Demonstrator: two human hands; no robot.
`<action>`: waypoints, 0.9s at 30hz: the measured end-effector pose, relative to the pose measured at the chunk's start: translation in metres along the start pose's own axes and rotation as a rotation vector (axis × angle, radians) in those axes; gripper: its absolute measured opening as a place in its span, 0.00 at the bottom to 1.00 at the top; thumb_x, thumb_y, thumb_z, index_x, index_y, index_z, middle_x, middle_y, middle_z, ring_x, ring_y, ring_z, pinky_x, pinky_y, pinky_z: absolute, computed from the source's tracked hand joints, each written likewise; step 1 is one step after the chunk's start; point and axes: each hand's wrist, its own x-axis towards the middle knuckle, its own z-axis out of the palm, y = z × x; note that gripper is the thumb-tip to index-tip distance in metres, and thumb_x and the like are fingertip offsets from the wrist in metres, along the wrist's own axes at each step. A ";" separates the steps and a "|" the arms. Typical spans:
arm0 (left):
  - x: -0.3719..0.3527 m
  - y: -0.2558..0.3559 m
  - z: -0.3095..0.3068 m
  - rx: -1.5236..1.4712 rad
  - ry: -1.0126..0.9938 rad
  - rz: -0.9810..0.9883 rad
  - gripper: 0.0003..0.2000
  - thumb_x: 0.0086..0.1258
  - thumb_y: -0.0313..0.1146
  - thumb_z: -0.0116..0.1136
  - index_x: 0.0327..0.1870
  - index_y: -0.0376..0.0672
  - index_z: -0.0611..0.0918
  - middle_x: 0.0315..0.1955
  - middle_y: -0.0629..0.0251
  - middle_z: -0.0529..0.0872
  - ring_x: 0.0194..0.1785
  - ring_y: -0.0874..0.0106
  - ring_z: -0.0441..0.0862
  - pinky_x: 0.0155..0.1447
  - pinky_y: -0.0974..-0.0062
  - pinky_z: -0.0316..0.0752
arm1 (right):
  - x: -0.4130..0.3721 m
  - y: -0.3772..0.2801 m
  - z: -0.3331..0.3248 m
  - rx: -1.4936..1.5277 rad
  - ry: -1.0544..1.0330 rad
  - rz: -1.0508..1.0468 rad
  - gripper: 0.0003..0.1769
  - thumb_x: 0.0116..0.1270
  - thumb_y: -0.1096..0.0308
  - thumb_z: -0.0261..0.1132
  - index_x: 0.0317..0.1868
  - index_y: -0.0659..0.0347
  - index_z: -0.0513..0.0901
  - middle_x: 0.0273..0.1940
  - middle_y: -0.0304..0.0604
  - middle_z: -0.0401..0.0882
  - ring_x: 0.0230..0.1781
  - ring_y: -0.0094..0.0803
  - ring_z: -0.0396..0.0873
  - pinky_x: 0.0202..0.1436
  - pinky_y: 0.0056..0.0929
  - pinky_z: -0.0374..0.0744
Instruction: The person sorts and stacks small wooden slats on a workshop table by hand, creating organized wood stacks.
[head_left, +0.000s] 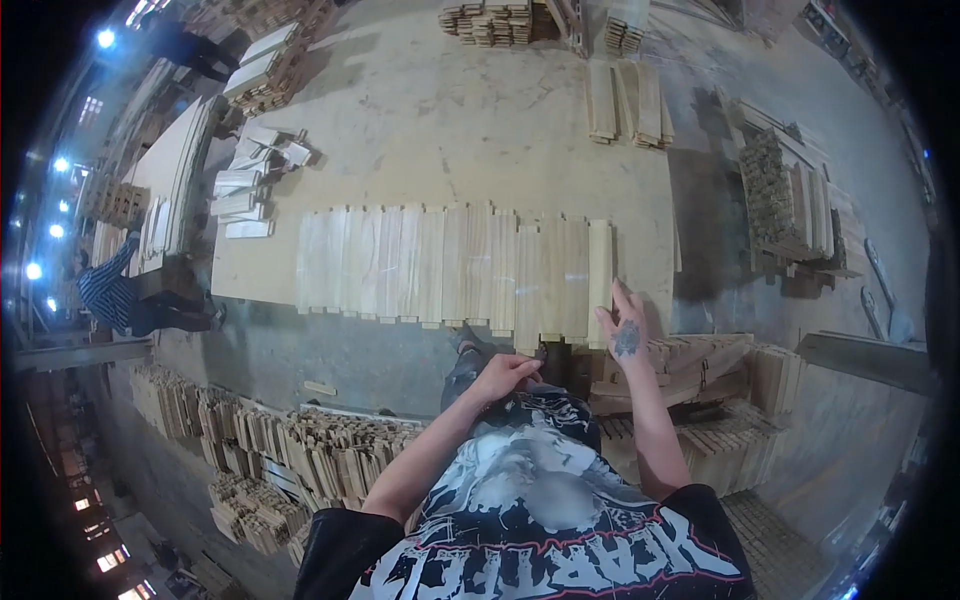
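A row of pale wooden boards (455,262) lies side by side on a large table in front of me. My right hand (627,325) is at the row's right end, fingers stretched along the outer edge of the last board (600,270). Its thumb lies over the near part of that board. Close to my waist, my left hand (508,376) is closed, with its fingertips pressed together just below the row's near edge. A small dark shape shows at those fingertips; what it is, I cannot make out.
Loose board pieces (245,190) lie on the table's left part, longer boards (630,103) at its far right. A stack of boards (790,195) stands to the right. Bundled slats (340,445) stand behind me on the left. A person in a striped top (110,295) bends at the left.
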 end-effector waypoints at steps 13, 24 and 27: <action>0.020 0.013 0.004 -0.046 0.154 0.130 0.17 0.84 0.42 0.55 0.57 0.36 0.86 0.39 0.67 0.90 0.38 0.80 0.82 0.44 0.75 0.78 | 0.004 0.008 0.006 0.169 0.141 -0.097 0.34 0.67 0.66 0.72 0.72 0.61 0.76 0.40 0.43 0.74 0.32 0.29 0.74 0.41 0.30 0.78; -0.054 -0.055 -0.094 -0.099 0.467 0.046 0.17 0.79 0.41 0.59 0.54 0.36 0.88 0.38 0.61 0.92 0.38 0.72 0.87 0.46 0.73 0.80 | -0.042 -0.010 0.001 -0.164 0.026 -0.297 0.64 0.48 0.59 0.84 0.83 0.56 0.58 0.73 0.58 0.62 0.74 0.57 0.63 0.77 0.51 0.65; -0.088 -0.071 -0.141 -0.205 0.686 -0.030 0.16 0.78 0.40 0.59 0.54 0.38 0.88 0.38 0.64 0.92 0.36 0.75 0.86 0.41 0.74 0.79 | -0.035 -0.016 0.002 -0.165 0.036 -0.255 0.65 0.45 0.67 0.85 0.83 0.55 0.58 0.74 0.55 0.62 0.75 0.56 0.61 0.78 0.51 0.65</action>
